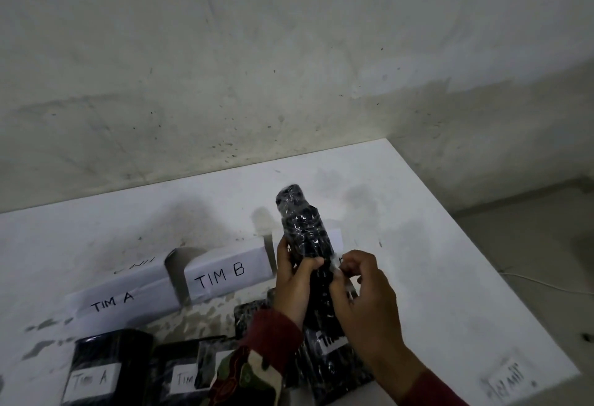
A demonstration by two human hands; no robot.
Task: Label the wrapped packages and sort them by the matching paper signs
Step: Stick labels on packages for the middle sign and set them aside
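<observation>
A black bottle-shaped package (301, 227) wrapped in clear film is held upright above the table. My left hand (294, 280) grips its lower body from the left. At the package's right side my right hand (363, 290) pinches a small white label (337, 265). Two paper signs stand on the table: "TIM A" (119, 299) at the left and "TIM B" (225, 273) in the middle. A third sign (334, 238) stands behind the held package, its writing hidden. Below, a black package labelled "TIM A" (106, 370) sits at the front left.
More black wrapped packages lie along the front: one (180, 373) with a partly hidden "TIM" label, and another (331, 351) under my hands. A loose scribbled label (504, 380) lies near the white table's (450, 277) right front corner. A bare wall stands behind.
</observation>
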